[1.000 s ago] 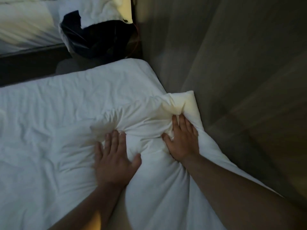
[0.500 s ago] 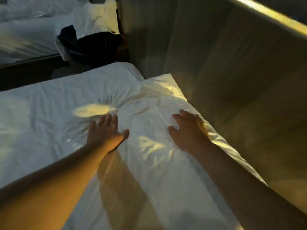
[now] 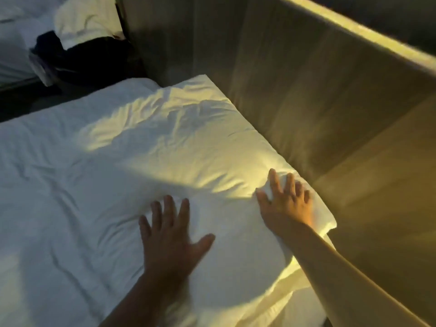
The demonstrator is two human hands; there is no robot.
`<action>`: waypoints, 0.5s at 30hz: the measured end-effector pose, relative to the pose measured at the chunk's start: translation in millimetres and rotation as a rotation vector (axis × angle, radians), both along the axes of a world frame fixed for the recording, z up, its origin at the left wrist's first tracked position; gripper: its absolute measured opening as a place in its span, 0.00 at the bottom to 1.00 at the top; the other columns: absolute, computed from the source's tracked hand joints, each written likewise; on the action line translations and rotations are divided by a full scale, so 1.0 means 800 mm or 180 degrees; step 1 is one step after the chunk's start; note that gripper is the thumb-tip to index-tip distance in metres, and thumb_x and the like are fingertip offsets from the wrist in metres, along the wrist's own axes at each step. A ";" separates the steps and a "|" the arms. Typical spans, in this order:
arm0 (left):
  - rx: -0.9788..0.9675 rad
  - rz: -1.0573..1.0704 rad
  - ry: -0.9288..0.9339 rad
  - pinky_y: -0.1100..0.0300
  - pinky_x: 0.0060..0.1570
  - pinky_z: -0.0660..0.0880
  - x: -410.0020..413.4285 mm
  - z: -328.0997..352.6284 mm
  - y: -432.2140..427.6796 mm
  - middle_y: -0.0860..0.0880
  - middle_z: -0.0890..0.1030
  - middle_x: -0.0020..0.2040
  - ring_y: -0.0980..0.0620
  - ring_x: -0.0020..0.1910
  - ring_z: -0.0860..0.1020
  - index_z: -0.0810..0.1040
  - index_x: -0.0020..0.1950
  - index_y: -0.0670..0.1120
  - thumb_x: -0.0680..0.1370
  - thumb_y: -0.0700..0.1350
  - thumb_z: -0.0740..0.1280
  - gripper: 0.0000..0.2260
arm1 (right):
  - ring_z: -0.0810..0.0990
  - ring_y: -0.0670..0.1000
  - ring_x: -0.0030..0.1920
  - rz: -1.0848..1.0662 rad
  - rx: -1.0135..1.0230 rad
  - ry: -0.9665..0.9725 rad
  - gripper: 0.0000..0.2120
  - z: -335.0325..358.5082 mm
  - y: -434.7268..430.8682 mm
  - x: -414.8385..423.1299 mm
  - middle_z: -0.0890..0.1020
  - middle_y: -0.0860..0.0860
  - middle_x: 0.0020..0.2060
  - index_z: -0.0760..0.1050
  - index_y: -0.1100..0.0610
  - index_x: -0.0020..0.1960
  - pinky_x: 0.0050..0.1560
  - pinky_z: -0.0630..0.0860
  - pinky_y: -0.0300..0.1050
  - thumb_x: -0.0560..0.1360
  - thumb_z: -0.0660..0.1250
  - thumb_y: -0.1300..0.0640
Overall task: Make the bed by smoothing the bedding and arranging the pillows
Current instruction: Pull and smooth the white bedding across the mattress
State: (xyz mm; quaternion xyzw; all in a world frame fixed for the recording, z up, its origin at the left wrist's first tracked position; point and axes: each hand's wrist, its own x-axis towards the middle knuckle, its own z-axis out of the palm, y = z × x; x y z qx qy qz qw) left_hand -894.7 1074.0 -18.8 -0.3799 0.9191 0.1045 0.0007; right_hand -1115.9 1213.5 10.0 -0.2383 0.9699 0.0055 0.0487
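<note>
One pillow (image 3: 188,147) lies against the headboard (image 3: 306,95), long axis running 11 to 5 o'clock. Left hand (image 3: 172,241) and right hand (image 3: 286,206) rest flat, fingers spread. Near end cut off.

No text, label or number can be read anywhere, though the light is dim.

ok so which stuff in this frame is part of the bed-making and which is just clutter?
Part of the job:
- pillow, lying flat against the headboard
- bedding, still creased
- left hand and right hand, both flat and open on the pillow

Just lying about:
- dark bag or clothing past the bed's far end
- pale cloth on top of it
- wooden headboard
</note>
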 end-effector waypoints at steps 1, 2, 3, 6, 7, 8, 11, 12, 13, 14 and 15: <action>-0.0028 -0.0009 -0.0005 0.33 0.69 0.55 -0.006 -0.006 0.001 0.40 0.62 0.76 0.36 0.75 0.58 0.64 0.75 0.51 0.65 0.76 0.55 0.44 | 0.55 0.62 0.75 -0.0013 -0.0066 -0.0109 0.32 -0.014 0.004 -0.003 0.53 0.58 0.77 0.43 0.40 0.76 0.74 0.51 0.59 0.75 0.44 0.32; -0.0051 -0.0018 0.0013 0.33 0.69 0.55 -0.012 -0.014 0.002 0.40 0.63 0.76 0.36 0.75 0.59 0.65 0.75 0.51 0.65 0.76 0.56 0.45 | 0.52 0.61 0.76 -0.0013 -0.0127 -0.0175 0.32 -0.029 0.006 -0.007 0.52 0.58 0.77 0.42 0.40 0.76 0.75 0.50 0.58 0.75 0.43 0.32; -0.0040 -0.0006 0.0027 0.33 0.69 0.55 -0.018 -0.024 0.003 0.39 0.63 0.76 0.35 0.75 0.59 0.65 0.75 0.51 0.65 0.76 0.57 0.45 | 0.51 0.60 0.77 -0.0007 -0.0204 -0.0188 0.32 -0.043 0.005 -0.013 0.51 0.57 0.78 0.40 0.40 0.76 0.75 0.49 0.57 0.75 0.42 0.33; -0.0116 0.0081 0.0008 0.32 0.69 0.52 -0.034 -0.056 0.002 0.38 0.63 0.75 0.34 0.75 0.58 0.65 0.75 0.51 0.63 0.76 0.58 0.46 | 0.47 0.58 0.78 0.0006 -0.0385 -0.0111 0.32 -0.085 0.000 -0.026 0.49 0.55 0.78 0.39 0.40 0.76 0.76 0.46 0.55 0.74 0.40 0.33; -0.0174 0.0097 0.0011 0.32 0.68 0.52 -0.040 -0.066 0.000 0.37 0.64 0.75 0.33 0.74 0.59 0.66 0.74 0.50 0.63 0.76 0.58 0.46 | 0.45 0.58 0.78 0.0012 -0.0392 -0.0107 0.32 -0.097 -0.003 -0.030 0.48 0.55 0.78 0.38 0.39 0.76 0.76 0.44 0.55 0.74 0.39 0.32; -0.0217 0.0117 -0.0008 0.31 0.68 0.52 -0.045 -0.075 -0.003 0.37 0.65 0.74 0.33 0.73 0.60 0.66 0.74 0.50 0.62 0.76 0.58 0.47 | 0.44 0.57 0.78 0.0019 -0.0395 -0.0107 0.32 -0.108 -0.006 -0.033 0.47 0.54 0.79 0.37 0.39 0.76 0.76 0.43 0.55 0.74 0.39 0.32; -0.0273 0.0207 -0.0105 0.30 0.67 0.52 -0.058 -0.098 -0.008 0.36 0.67 0.73 0.31 0.72 0.62 0.68 0.73 0.50 0.62 0.76 0.58 0.46 | 0.43 0.58 0.78 0.0089 -0.0431 -0.0094 0.32 -0.134 -0.015 -0.041 0.47 0.54 0.79 0.39 0.40 0.76 0.75 0.39 0.54 0.74 0.39 0.33; -0.0271 0.0226 -0.0144 0.30 0.67 0.53 -0.062 -0.103 -0.009 0.36 0.67 0.73 0.31 0.72 0.61 0.67 0.73 0.51 0.62 0.77 0.57 0.46 | 0.44 0.58 0.78 0.0100 -0.0472 -0.0093 0.33 -0.140 -0.017 -0.044 0.48 0.55 0.78 0.40 0.41 0.77 0.75 0.39 0.54 0.74 0.41 0.33; -0.0270 0.0240 -0.0179 0.30 0.67 0.53 -0.064 -0.107 -0.010 0.37 0.66 0.73 0.32 0.72 0.61 0.66 0.73 0.51 0.62 0.77 0.57 0.47 | 0.45 0.58 0.78 0.0103 -0.0522 -0.0088 0.33 -0.145 -0.020 -0.046 0.49 0.56 0.78 0.42 0.42 0.77 0.75 0.40 0.55 0.74 0.43 0.34; -0.0280 0.0262 -0.0219 0.30 0.68 0.53 -0.065 -0.110 -0.010 0.37 0.66 0.74 0.32 0.73 0.61 0.66 0.74 0.51 0.62 0.77 0.56 0.47 | 0.46 0.59 0.77 0.0109 -0.0562 -0.0090 0.33 -0.149 -0.022 -0.047 0.50 0.56 0.78 0.44 0.42 0.77 0.76 0.41 0.55 0.74 0.45 0.34; -0.0292 0.0291 -0.0261 0.31 0.68 0.52 -0.065 -0.112 -0.011 0.37 0.65 0.74 0.32 0.73 0.60 0.66 0.74 0.51 0.62 0.77 0.56 0.47 | 0.47 0.59 0.77 0.0113 -0.0583 -0.0105 0.33 -0.153 -0.024 -0.048 0.51 0.56 0.78 0.45 0.42 0.77 0.76 0.42 0.56 0.74 0.46 0.35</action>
